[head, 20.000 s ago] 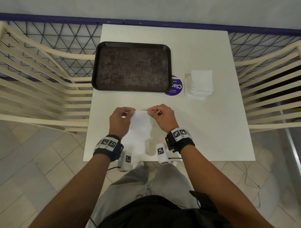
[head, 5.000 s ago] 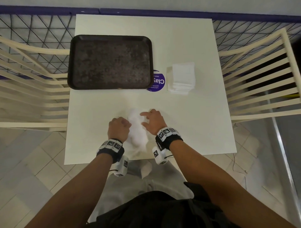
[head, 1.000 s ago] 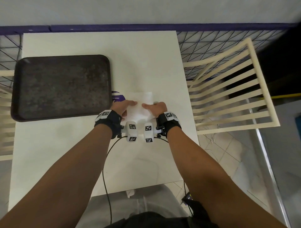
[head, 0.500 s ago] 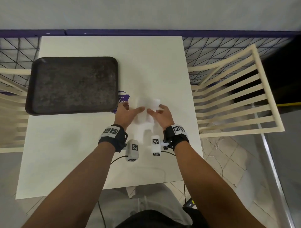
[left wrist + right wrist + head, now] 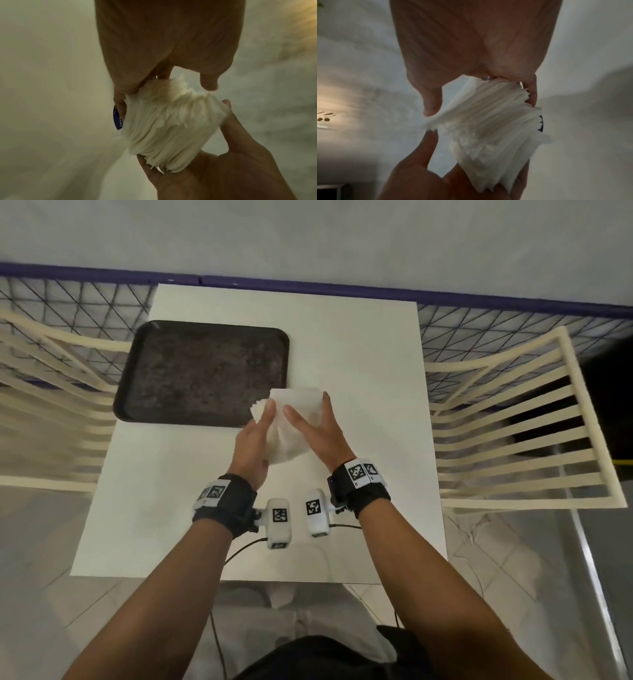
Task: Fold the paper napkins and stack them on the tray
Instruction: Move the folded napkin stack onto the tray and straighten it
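1. The stack of paper napkins [image 5: 294, 419] is up off the table [image 5: 370, 364], pressed between both palms just right of the tray's near right corner, its layered edges fanned and uneven in both wrist views.
2. The left hand [image 5: 255, 440] flanks the stack's left side, fingers [image 5: 269, 412] straight along the paper, pressing rather than curling round it.
3. The right hand [image 5: 317, 429] mirrors it on the right, fingers [image 5: 298, 419] extended over the top face and thumb stretched up the far edge: a flat clamp, no pinch.
4. The dark tray [image 5: 205, 373] sits on the far left of the table, and nothing shows on it from the head view.
5. Judging by this, the whole bundle is being carried or squared up, with the tray as the likely destination.
6. To do it well: keep even pressure from both sides so the middle sheets do not slip, hold the stack level, and tap the ragged edges flush before setting it down.
7. Thin paper will bow if squeezed hard; light, broad contact looks safer.
8. A blue sticker [image 5: 118, 119] peeks out behind the paper in the left wrist view. Slatted chairs [image 5: 513, 433] stand on both sides.
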Demonstrator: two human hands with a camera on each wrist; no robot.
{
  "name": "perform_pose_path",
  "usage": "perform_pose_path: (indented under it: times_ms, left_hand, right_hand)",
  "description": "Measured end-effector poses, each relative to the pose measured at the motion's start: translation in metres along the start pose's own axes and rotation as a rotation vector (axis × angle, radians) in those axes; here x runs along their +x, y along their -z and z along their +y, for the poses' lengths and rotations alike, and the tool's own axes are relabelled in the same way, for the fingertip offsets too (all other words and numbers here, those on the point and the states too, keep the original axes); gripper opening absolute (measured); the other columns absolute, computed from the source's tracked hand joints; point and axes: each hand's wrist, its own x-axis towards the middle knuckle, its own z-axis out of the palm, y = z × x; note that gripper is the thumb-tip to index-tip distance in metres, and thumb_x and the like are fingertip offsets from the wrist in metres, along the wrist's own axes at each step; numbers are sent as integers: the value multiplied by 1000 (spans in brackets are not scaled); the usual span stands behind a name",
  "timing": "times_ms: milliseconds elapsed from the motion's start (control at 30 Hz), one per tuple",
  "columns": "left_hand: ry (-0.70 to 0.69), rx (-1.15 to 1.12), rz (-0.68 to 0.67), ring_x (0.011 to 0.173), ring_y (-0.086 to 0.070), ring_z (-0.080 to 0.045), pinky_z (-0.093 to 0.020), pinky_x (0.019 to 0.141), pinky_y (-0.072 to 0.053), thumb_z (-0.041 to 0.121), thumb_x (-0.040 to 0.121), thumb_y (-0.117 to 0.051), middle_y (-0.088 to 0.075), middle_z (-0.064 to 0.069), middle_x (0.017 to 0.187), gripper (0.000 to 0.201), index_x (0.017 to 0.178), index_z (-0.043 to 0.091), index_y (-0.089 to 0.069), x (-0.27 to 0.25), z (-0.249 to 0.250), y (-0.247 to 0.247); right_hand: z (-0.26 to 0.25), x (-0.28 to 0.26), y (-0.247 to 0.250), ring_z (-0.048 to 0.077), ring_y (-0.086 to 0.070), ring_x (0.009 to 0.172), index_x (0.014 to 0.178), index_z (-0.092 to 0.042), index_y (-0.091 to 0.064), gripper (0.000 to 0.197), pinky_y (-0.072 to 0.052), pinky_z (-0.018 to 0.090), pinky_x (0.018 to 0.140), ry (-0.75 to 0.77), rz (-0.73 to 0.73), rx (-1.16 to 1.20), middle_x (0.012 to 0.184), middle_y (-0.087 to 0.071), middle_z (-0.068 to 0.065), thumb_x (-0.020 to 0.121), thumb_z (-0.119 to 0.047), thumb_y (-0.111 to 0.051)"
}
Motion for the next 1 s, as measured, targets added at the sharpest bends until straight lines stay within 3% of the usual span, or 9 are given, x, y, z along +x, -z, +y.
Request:
perform_pose_path:
  times_ms: [67, 133, 200, 267, 433, 667, 733, 867, 1000]
  left_hand:
    - [6, -32, 10, 119, -69, -23, -44, 101, -54, 59, 100, -52, -73, -6, 126, 55, 133, 17, -66, -4, 9, 15]
    - [-25, -4, 32, 118, -69, -25, -44, 99, -55, 48, 102, -56, -74, -7, 124, 46, 131, 13, -67, -7, 16, 28]
    - [-66, 42, 43, 115, -70, -28, -46, 100, -56, 32, 101, -64, -74, -10, 122, 36, 129, 10, -67, -6, 18, 44]
    - [-91, 62, 60, 113, -71, -29, -49, 102, -55, 27, 99, -67, -75, -9, 120, 32, 127, 11, -68, -4, 21, 65]
    - [-101, 31, 89, 107, -74, -22, -45, 95, -60, 37, 95, -71, -77, -4, 115, 35, 124, 17, -70, -1, 44, 111]
    - [-9, -83, 86, 104, -74, -22, -44, 81, -63, 37, 99, -67, -77, -3, 115, 31, 126, 21, -69, 8, 82, 186]
    - [13, -84, 96, 105, -73, -23, -45, 80, -63, 39, 98, -67, -76, -3, 116, 34, 127, 22, -68, 11, 90, 199]
    - [6, -50, 31, 108, -73, -20, -47, 84, -63, 44, 92, -73, -76, 0, 120, 43, 131, 24, -67, 14, 101, 213]
    - [-8, -42, 24, 109, -73, -20, -48, 86, -62, 34, 91, -78, -76, 0, 119, 43, 131, 22, -67, 19, 102, 223]
  right_hand:
    - [-10, -1, -14, 11, -65, 115, 137, -37, -38, 97, -53, 44, 101, 28, -37, 37, 128, -65, -13, 60, -77, -81]
    - [-19, -2, -28, 11, -66, 112, 131, -36, -41, 90, -55, 42, 98, 54, -60, 53, 123, -65, -12, 60, -71, -84]
    - [-26, -5, -45, 12, -65, 112, 134, -34, -40, 90, -57, 41, 96, 54, -94, 53, 123, -64, -9, 63, -66, -84]
    - [-29, -5, -66, 12, -64, 114, 138, -34, -37, 94, -57, 41, 96, 42, -125, 33, 125, -62, -9, 62, -66, -84]
    - [-33, -1, -123, 13, -61, 117, 143, -41, -32, 99, -57, 43, 96, 0, -137, -2, 130, -59, -13, 63, -65, -85]
    - [-38, 6, -195, 18, -68, 112, 142, -33, -45, 77, -59, 44, 91, -50, -121, 166, 124, -69, -5, 76, -43, -83]
    - [-41, 7, -208, 18, -68, 114, 143, -34, -46, 76, -58, 46, 93, -54, -128, 176, 126, -69, -6, 77, -47, -82]
    - [-47, 9, -222, 15, -69, 112, 142, -33, -47, 72, -60, 39, 89, -42, -135, 189, 126, -69, -6, 80, -49, -80]
    - [-45, 15, -230, 20, -69, 113, 140, -29, -50, 81, -59, 46, 92, -57, -82, 194, 125, -69, -2, 71, -50, -87]
